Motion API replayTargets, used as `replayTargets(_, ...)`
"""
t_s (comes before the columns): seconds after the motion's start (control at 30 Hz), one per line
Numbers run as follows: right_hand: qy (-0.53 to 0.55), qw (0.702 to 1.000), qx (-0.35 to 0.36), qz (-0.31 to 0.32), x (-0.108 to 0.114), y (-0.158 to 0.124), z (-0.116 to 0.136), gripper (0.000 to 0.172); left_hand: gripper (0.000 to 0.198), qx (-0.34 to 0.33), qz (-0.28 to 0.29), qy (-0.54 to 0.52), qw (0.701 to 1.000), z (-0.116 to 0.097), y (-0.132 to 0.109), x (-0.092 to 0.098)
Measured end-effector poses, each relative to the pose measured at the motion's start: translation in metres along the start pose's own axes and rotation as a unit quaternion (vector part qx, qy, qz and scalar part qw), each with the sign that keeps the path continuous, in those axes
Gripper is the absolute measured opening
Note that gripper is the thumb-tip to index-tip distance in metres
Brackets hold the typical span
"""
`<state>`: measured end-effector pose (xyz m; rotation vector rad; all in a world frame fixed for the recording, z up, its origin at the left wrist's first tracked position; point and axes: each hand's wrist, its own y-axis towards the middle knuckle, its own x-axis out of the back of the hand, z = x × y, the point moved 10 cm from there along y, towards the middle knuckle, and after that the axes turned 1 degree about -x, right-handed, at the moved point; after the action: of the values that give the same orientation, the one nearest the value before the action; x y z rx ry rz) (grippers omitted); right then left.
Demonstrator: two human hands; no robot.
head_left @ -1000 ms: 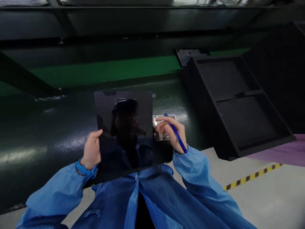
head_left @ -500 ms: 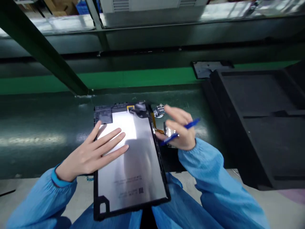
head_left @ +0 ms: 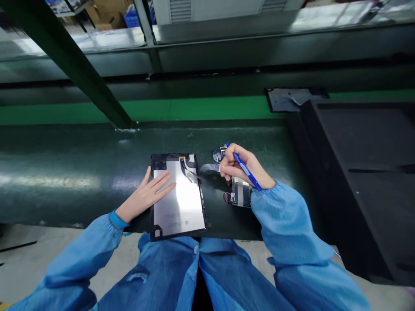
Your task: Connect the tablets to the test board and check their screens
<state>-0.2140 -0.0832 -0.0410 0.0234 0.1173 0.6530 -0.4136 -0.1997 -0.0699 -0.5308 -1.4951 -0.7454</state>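
A tablet screen assembly [head_left: 177,203] lies back side up on the bench, its silver panel framed in black. My left hand [head_left: 147,194] rests flat on its left part, fingers spread. My right hand [head_left: 241,166], right of the screen, has a blue pen [head_left: 245,169] tucked in it. Its thumb and finger pinch the end of a thin grey ribbon strip [head_left: 209,167], which curves toward the screen's upper right edge. Beside this hand lie a round silver part [head_left: 219,153] and a small electronic module [head_left: 241,193] with thin wires, both partly covered by the hand or sleeve.
A large black tray [head_left: 382,207] stands on the right. Behind it, another flat screen part [head_left: 288,99] lies on the green strip [head_left: 194,109]. A dark green post [head_left: 74,69] slants down to the bench [head_left: 81,172] at the left.
The screen now appears smaller and lower, with the whole view shifted. My right hand has closed from loosely spread fingers into a pinch on the strip, and the pen has turned.
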Motion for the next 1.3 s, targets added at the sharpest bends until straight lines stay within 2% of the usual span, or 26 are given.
replayTargets(0.07,-0.003,1.0,0.014,-0.006,-0.007,-0.002,0.003,0.043,0.063,0.065,0.04,-0.022,0.997,0.011,0.002,-0.006)
replayTargets(0.13,-0.026,0.999,0.027,-0.012,-0.016,-0.003,0.003,0.04,0.064,0.143,0.035,-0.055,0.987,0.024,0.008,0.002)
replayTargets(0.23,-0.089,0.996,0.031,-0.004,-0.032,-0.004,-0.003,0.033,0.052,0.213,-0.055,-0.18,0.959,0.029,0.03,0.026)
replayTargets(0.3,-0.132,0.991,0.028,0.015,-0.042,-0.005,-0.009,0.03,0.037,0.24,-0.109,-0.287,0.921,0.024,0.048,0.032)
replayTargets(0.4,-0.175,0.983,0.027,0.039,-0.051,-0.006,-0.017,0.029,0.014,0.255,-0.087,-0.419,0.867,0.009,0.073,0.017)
replayTargets(0.47,-0.196,0.979,0.022,0.044,-0.052,-0.006,-0.022,0.028,0.013,0.26,-0.073,-0.458,0.847,0.003,0.081,0.008)
replayTargets(0.53,-0.205,0.978,0.018,0.044,-0.053,-0.006,-0.025,0.027,0.014,0.259,-0.076,-0.465,0.843,0.002,0.082,0.005)
replayTargets(0.73,-0.191,0.98,0.022,0.056,-0.06,-0.006,-0.029,0.023,0.013,0.224,-0.056,-0.462,0.856,0.002,0.082,0.001)
replayTargets(0.9,-0.178,0.982,0.02,0.063,-0.067,-0.007,-0.032,0.025,0.015,0.245,-0.047,-0.467,0.848,0.0,0.078,-0.003)
replayTargets(0.97,-0.179,0.982,0.033,0.047,-0.06,-0.008,-0.025,0.023,0.017,0.268,-0.069,-0.469,0.839,0.004,0.067,0.004)
replayTargets(1.03,-0.209,0.975,0.073,-0.018,-0.038,-0.009,-0.01,0.02,0.022,0.301,-0.1,-0.457,0.831,0.015,0.048,0.013)
replayTargets(1.1,-0.307,0.934,0.132,-0.122,-0.008,-0.015,0.01,0.017,0.027,0.346,-0.122,-0.379,0.85,0.031,0.021,0.021)
replayTargets(1.17,-0.442,0.86,0.175,-0.187,0.009,-0.021,0.023,0.027,0.035,0.395,-0.121,-0.218,0.884,0.049,-0.008,0.026)
replayTargets(1.23,-0.549,0.793,0.183,-0.189,0.013,-0.02,0.022,0.043,0.047,0.424,-0.093,-0.079,0.898,0.061,-0.027,0.021)
replayTargets(1.3,-0.604,0.76,0.174,-0.165,0.012,-0.017,0.013,0.053,0.046,0.424,-0.064,-0.028,0.903,0.067,-0.033,0.009)
